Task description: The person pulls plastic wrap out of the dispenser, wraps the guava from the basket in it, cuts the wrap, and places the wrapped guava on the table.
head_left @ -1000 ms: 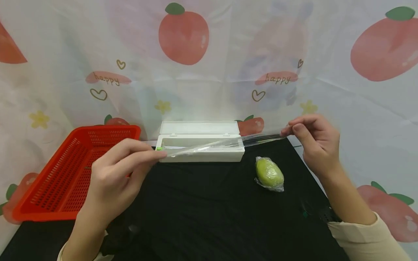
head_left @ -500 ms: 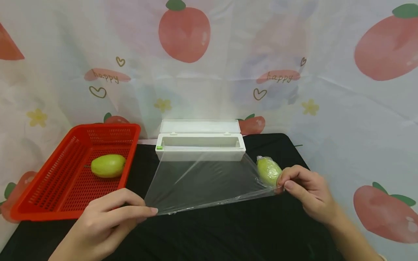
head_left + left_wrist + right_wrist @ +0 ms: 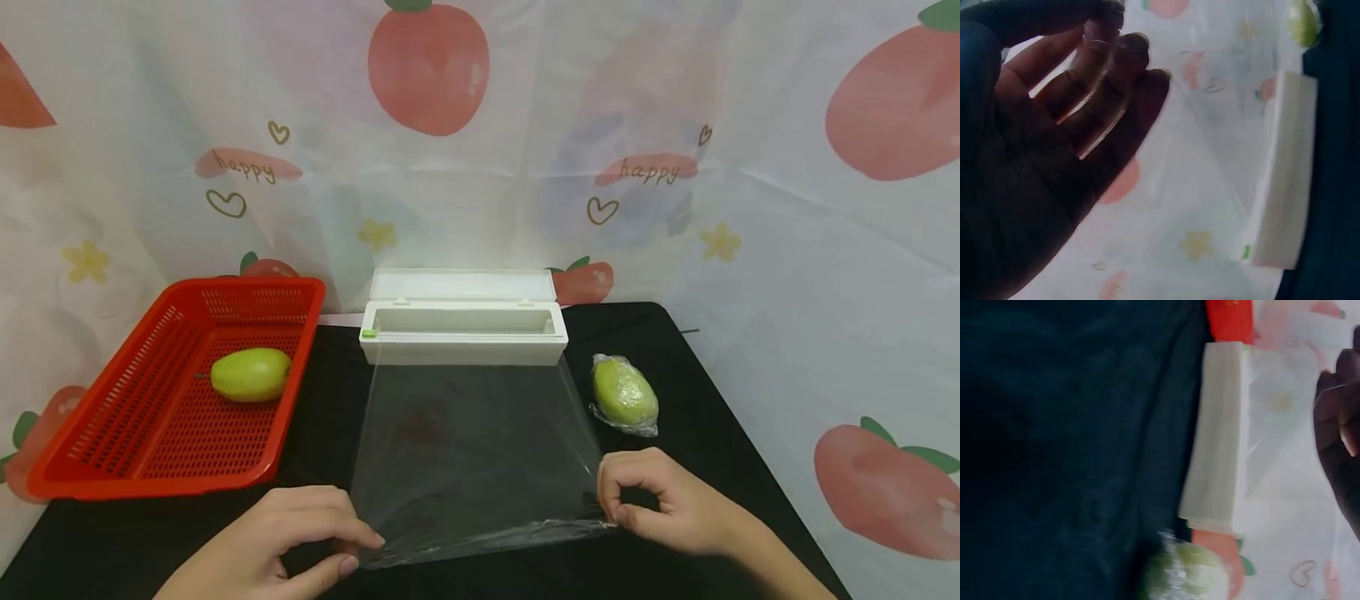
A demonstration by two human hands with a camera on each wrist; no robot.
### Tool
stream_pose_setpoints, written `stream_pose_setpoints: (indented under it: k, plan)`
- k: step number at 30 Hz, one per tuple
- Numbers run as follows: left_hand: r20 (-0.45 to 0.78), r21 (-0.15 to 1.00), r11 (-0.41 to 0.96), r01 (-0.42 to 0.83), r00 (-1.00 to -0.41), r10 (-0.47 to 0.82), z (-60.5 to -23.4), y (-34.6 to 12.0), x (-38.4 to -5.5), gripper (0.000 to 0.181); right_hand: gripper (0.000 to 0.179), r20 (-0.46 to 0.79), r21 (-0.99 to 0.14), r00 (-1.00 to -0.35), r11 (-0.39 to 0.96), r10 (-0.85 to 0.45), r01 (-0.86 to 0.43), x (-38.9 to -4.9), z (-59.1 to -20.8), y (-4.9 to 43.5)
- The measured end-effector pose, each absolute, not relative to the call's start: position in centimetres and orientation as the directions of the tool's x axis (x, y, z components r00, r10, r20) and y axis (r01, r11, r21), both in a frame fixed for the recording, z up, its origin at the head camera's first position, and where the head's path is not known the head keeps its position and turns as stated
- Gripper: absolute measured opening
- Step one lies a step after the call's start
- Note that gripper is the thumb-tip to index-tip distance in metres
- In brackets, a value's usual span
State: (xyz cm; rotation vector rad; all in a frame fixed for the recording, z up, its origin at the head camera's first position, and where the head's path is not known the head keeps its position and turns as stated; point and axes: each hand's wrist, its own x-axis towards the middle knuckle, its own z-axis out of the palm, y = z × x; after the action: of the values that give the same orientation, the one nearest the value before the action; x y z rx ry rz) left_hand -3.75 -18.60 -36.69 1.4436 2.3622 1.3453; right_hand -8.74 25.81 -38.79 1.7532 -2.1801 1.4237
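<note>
A sheet of clear plastic wrap (image 3: 472, 450) stretches toward me from a white wrap dispenser box (image 3: 465, 352), whose lid stands up at the back. My left hand (image 3: 277, 542) pinches the sheet's near left corner between thumb and fingers. At the near right corner my right hand (image 3: 675, 508) pinches it the same way. The bunched near edge runs between both hands, low over the black cloth. In the left wrist view the wrap reaches from the dark fingertips (image 3: 1159, 75) toward the dispenser box (image 3: 1285, 175). Only part of my right hand (image 3: 1341, 419) shows in its wrist view.
To the right of the sheet lies a film-wrapped yellow-green fruit (image 3: 625, 392). A red plastic basket (image 3: 157, 487) stands at the left, holding a bare yellow-green oval fruit (image 3: 251, 375). Behind the table hangs a printed curtain (image 3: 480, 208). Black cloth (image 3: 720, 467) covers the table.
Both hands have come down and toward me, drawing the wrap farther out of the dispenser box and flattening it. The fruit in the basket, earlier hidden behind my left hand, now shows.
</note>
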Motion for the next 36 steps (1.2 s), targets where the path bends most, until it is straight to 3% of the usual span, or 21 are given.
stream_pose_setpoints:
  k: [5, 11, 14, 19, 26, 29, 32, 36]
  plan:
    - [0.159, 0.769, 0.268, 0.580, -0.580, 0.799, -37.8, -18.1, -4.4, 0.024, 0.034, 0.373, -0.645, -0.383, 0.060, -0.845, -0.762, -8.5, -41.0, 25.5]
    - [0.084, 0.768, 0.309, 0.562, -0.566, 0.820, -39.9, -17.6, -4.9, 0.014, 0.030, 0.263, -0.589, -0.395, 0.178, -0.880, -0.789, -8.8, -42.8, 24.6]
    - [0.068, 0.762, 0.337, 0.553, -0.587, 0.807, -41.1, -17.5, -4.9, 0.015, 0.028, 0.208, -0.579, -0.411, 0.227, -0.888, -0.783, -8.8, -43.4, 24.3]
    - [-0.024, 0.776, 0.421, 0.469, -0.645, 0.764, -42.5, -17.5, -4.7, 0.019, 0.025, 0.182, -0.531, -0.416, 0.267, -0.891, -0.804, -8.7, -44.2, 24.1]
    - [-0.153, 0.759, 0.490, 0.429, -0.614, 0.774, -44.6, -17.0, -4.9, 0.021, 0.019, 0.096, -0.527, -0.498, 0.380, -0.862, -0.760, -8.0, -45.5, 23.7]
    - [-0.203, 0.739, 0.542, 0.399, -0.635, 0.745, -45.3, -16.9, -4.8, 0.019, 0.012, 0.102, -0.448, -0.527, 0.434, -0.844, -0.782, -7.8, -46.0, 23.3]
    - [-0.233, 0.711, 0.589, 0.385, -0.661, 0.714, -45.4, -16.8, -4.9, 0.017, 0.009, 0.126, -0.384, -0.540, 0.461, -0.832, -0.800, -7.8, -46.3, 23.0]
    - [-0.181, 0.685, 0.580, 0.441, -0.668, 0.721, -45.3, -16.7, -5.0, 0.015, 0.015, 0.145, -0.406, -0.528, 0.436, -0.837, -0.803, -8.0, -46.5, 22.8]
